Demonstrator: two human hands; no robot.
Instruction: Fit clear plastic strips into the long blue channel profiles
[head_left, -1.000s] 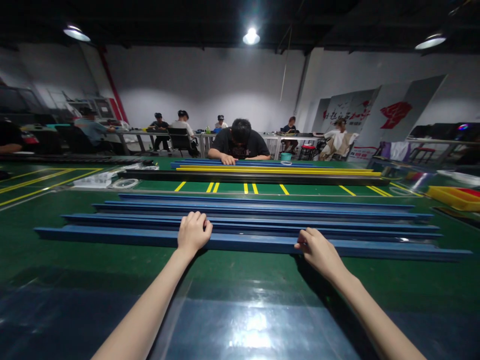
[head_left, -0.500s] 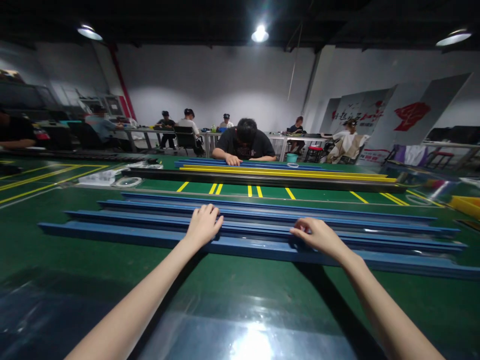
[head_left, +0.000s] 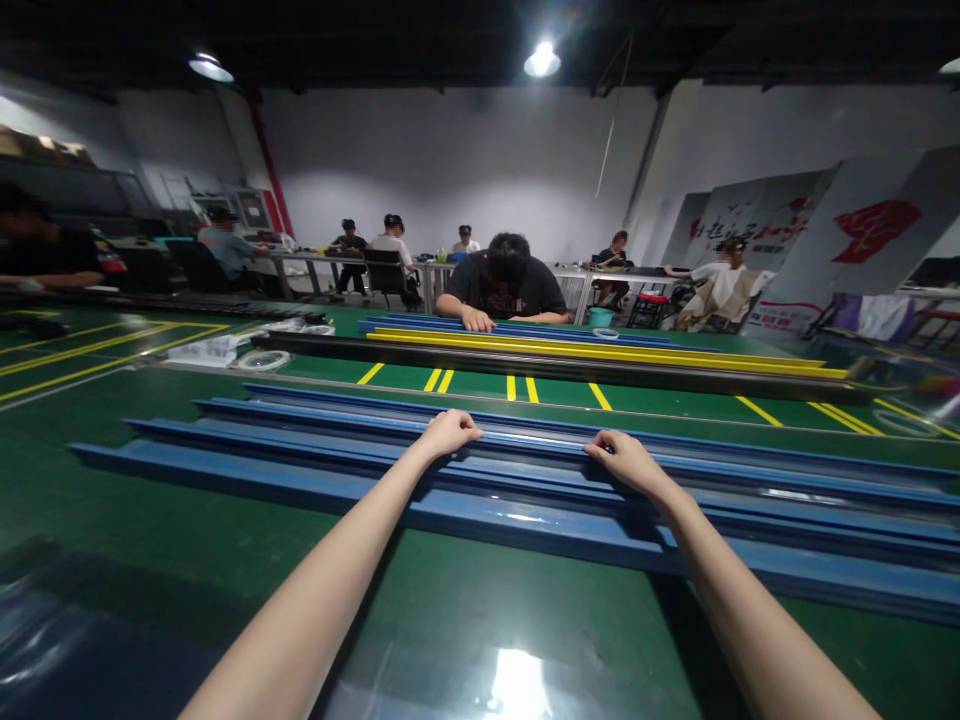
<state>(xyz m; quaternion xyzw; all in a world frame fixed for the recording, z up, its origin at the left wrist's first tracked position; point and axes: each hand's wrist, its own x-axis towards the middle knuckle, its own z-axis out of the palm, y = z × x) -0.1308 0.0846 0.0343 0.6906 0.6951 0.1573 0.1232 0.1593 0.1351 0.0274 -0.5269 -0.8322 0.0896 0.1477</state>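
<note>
Several long blue channel rails lie side by side across the green table, their right ends running toward the frame's edge. My left hand [head_left: 450, 433] is closed, fingers curled and pinched at the edge of one blue rail [head_left: 532, 442] near the back of the group. Further right, my right hand [head_left: 621, 460] pinches thumb and fingers together at what looks like the same rail. The fingertips' exact grip is partly hidden. Nearest my body, under both forearms, is the front blue rail [head_left: 517, 520].
Beyond a table seam lie a black rail [head_left: 480, 362] and yellow rails [head_left: 600, 348]. A co-worker [head_left: 504, 280] bends over blue rails opposite. A coil of clear tubing [head_left: 268, 362] and crumpled plastic [head_left: 202, 350] sit at left. Other people sit behind.
Both hands have moved away from me, from the front rails to one further back. My left hand has also moved right, and its spread fingers have closed. The view has shifted slightly.
</note>
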